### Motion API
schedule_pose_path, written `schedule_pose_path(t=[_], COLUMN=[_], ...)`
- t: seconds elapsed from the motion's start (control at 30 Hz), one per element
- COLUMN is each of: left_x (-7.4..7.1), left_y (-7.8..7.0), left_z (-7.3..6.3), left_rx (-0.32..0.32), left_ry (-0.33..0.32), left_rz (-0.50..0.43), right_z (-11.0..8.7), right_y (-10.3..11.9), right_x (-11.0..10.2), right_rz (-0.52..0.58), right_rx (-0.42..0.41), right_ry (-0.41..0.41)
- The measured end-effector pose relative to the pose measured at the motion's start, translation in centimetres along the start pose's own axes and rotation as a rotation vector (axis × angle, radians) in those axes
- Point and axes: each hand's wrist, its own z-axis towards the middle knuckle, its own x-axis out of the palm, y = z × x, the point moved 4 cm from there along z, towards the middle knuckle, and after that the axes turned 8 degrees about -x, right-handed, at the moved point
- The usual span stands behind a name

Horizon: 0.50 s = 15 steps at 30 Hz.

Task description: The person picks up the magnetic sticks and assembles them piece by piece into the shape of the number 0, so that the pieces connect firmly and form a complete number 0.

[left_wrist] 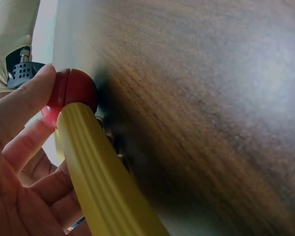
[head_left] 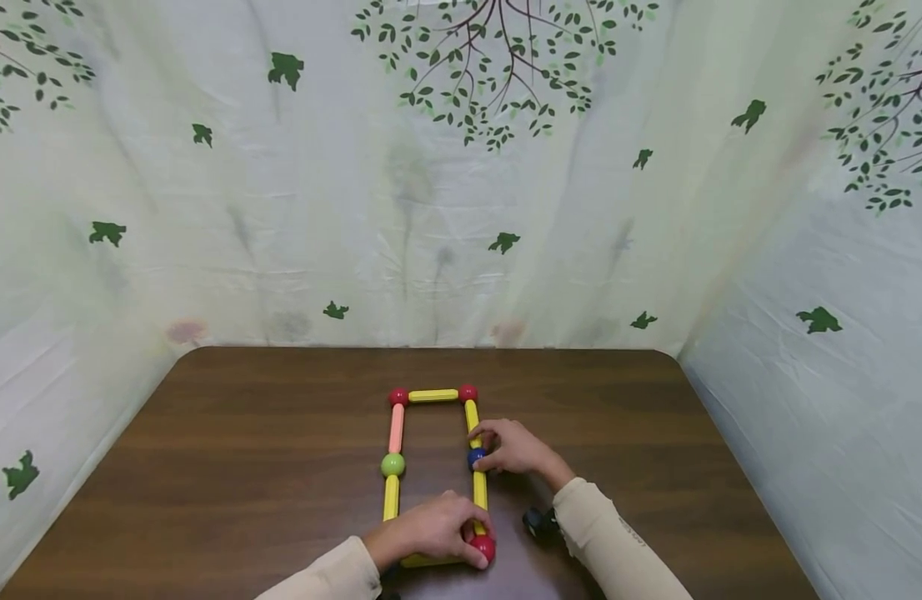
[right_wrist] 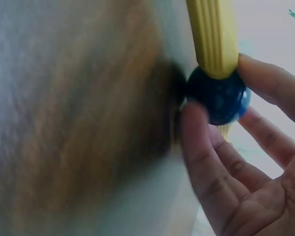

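A rectangle of rods and balls lies on the wooden table. At its near right corner my left hand (head_left: 440,527) pinches a red ball (left_wrist: 81,89) between thumb and fingers, with a yellow rod (left_wrist: 105,172) joined to it. Halfway up the right side, my right hand (head_left: 517,448) holds a blue ball (right_wrist: 219,96) with thumb and fingertips; a yellow rod (right_wrist: 212,37) meets the ball. The left side has a green ball (head_left: 393,464) between a pink rod (head_left: 397,427) and a yellow rod (head_left: 391,497). My left hand and forearm hide the near left corner.
Two red balls, one at the far left (head_left: 398,397) and one at the far right (head_left: 468,392), are joined by a yellow rod (head_left: 433,396). Brown tabletop (head_left: 243,467) surrounds the frame. A leaf-patterned curtain (head_left: 401,250) stands behind the table's far edge.
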Motion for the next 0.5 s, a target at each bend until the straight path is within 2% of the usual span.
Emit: schedule_pose_path(t=[0.1, 0.2, 0.27, 0.33, 0.5], left_x=[0.1, -0.1, -1.0, -2.6, -7.0], left_y=[-0.2, 0.0, 0.8, 2.0, 5.8], left_z=[0.0, -0.5, -1.2, -2.2, -4.5], left_rx=[0.035, 0.073, 0.057, 0.013, -0.176], left_ry=[0.012, 0.016, -0.025, -0.119, -0.455], left_rz=[0.003, -0.051, -0.081, -0.104, -0.045], right_z=[-0.3, -0.8, -0.9, -0.8, -0.2], right_y=[-0.5, -0.8, -0.9, -0.8, -0.1], right_x=[0.3, 0.8, 1.0, 1.1, 0.6], right_rz=[0.031, 0.067, 0.082, 0.092, 0.080], right_rx=[0.013, 0.026, 0.023, 0.010, 0.004], right_ry=[-0.024, -0.029, -0.030, -0.033, -0.045])
